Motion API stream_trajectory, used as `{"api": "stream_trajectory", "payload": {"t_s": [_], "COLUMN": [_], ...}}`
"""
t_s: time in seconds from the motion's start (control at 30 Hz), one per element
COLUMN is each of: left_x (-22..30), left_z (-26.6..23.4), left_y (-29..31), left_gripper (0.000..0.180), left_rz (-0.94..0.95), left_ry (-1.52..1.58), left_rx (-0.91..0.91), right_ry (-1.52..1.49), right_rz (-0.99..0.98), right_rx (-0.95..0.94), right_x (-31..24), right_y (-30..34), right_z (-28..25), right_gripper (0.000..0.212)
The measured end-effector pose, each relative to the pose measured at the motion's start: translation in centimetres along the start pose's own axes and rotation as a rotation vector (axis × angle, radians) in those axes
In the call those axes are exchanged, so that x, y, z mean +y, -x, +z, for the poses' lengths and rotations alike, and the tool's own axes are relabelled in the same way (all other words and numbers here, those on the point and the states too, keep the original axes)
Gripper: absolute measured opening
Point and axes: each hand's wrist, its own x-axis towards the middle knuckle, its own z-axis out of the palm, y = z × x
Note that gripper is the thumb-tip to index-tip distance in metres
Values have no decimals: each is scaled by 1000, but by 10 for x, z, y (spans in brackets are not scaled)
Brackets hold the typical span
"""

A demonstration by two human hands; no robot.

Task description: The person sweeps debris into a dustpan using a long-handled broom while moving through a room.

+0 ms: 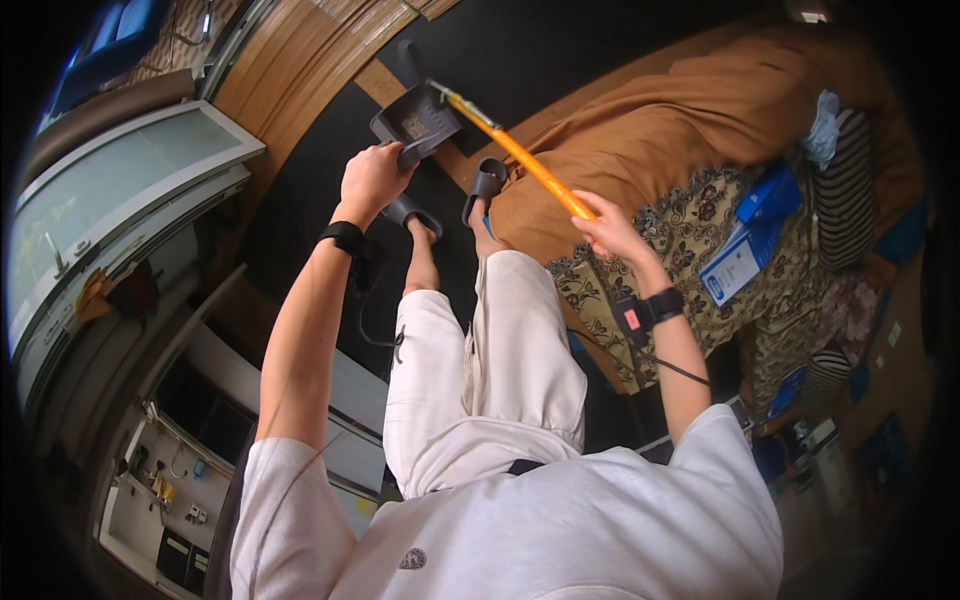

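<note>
My left hand point(372, 182) is closed round the handle end of a dark grey dustpan point(440, 128), held out ahead of my feet. A light brown patch point(412, 125) shows inside the pan; I cannot make out what it is. In my right hand point(612, 232), fingers wrapped round its near end, is a long orange stick point(535, 165). The stick slants up and left. Its thin metallic-looking tip point(440, 90) is at the pan's far edge, and I cannot tell whether they touch.
My feet in grey slippers point(487, 177) stand on the dark floor point(300, 195). At right, a brown cover point(660, 130) and a patterned cloth point(690, 215) drape a wide piece of furniture, with blue-and-white packages point(740, 258) on top. A glass-topped cabinet point(130, 180) stands left.
</note>
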Motion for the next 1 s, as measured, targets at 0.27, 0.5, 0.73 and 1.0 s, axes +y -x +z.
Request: {"api": "stream_trajectory", "payload": {"t_s": [0.27,0.5,0.73,1.0], "left_x": [0,8,13,14], "left_z": [1,4,7,12], "left_y": [-6,-10,-15,-3], "left_gripper": [23,24,25,28], "left_rz": [24,17,11,19], "left_ry": [-12,-26,-54,-23], "left_rx": [18,17,-21,5], "right_ry": [950,909,631,-360], "right_rz": [-241,-6,-261,17], "right_rx": [478,491,370,8], "right_x": [-23,10,22,10], "right_y": [-23,-38,-30,-10], "right_z": [-28,27,72,13], "right_gripper": [51,54,57,53]}}
